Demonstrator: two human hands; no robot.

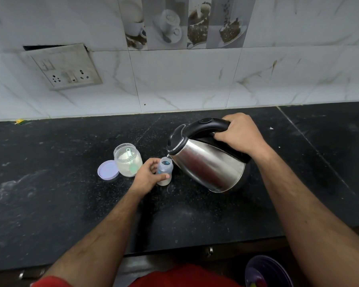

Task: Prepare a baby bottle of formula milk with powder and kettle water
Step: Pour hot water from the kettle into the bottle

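The right hand (pixel 239 134) grips the tilted steel kettle (pixel 207 162), spout over the small clear baby bottle (pixel 164 169), which the left hand (pixel 146 177) clasps to steady it for pouring.

My two bare forearms come in from six o'clock, both uncovered from the wrist back to the bottom edge, with fine dark hair along them. My left hand (pixel 148 175) and my right hand (pixel 239 134) wear nothing: no ring, watch, band or glove shows on either. Knuckles and thumbs are plain to see. At about seven o'clock a short red fabric sleeve (pixel 50 281) shows at my left upper arm. The red cloth of my shirt front (pixel 184 276) fills the bottom middle between my arms, smooth and unmarked.
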